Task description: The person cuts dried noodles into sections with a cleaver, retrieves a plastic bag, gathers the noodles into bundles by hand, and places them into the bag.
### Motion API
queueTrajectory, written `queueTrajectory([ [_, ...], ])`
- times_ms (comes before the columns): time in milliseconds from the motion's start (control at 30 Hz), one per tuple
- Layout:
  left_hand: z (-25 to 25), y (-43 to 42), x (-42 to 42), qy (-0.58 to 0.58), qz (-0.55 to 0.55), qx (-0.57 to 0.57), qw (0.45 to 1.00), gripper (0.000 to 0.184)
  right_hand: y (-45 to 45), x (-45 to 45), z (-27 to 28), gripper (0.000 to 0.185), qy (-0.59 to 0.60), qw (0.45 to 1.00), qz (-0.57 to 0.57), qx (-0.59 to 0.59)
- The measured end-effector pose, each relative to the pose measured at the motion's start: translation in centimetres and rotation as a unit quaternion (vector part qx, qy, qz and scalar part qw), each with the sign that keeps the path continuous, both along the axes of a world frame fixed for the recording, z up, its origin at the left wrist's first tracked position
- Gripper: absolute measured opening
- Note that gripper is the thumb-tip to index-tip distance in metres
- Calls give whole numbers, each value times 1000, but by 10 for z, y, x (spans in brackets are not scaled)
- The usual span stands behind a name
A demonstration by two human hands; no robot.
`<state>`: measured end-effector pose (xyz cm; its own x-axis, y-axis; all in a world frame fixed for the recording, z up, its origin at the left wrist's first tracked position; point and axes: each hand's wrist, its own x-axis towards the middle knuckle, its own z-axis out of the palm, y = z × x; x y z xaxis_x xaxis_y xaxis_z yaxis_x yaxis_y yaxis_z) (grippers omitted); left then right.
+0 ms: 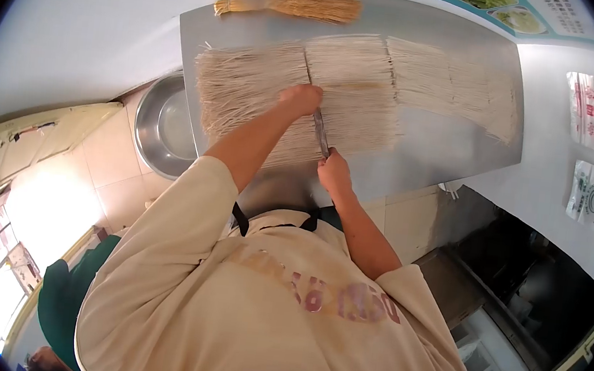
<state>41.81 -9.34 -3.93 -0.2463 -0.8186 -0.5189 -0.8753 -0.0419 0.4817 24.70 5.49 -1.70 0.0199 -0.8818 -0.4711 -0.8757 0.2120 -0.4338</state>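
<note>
Left hand bears on long metal blade across pale thin strands; right hand grips near end. Straw brush beyond left hand, steel basin left of it.

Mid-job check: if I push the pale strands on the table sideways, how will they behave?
The pale strands look thin and fairly straight, so each is probably light and perhaps brittle. Loose ends stick out at the left edge, so the layer would likely splay rather than move as one. The table looks smooth, so they may slide easily.
</note>
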Motion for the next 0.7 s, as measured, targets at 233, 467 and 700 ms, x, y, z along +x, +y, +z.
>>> queueTrajectory([
  [233, 11, 35, -21, 12, 33, 56, 998, 38, 37, -20, -1, 28, 8, 999, -14, 52],
  [467, -4, 53, -27, -14, -21, 11, 1000, 43, 52, -15, -13, 25, 5, 999, -35, 16],
  [700, -17, 53, -25, 15, 99, -17, 995, 56, 59, -24, -10, 27, -18, 999, -36, -17],
])
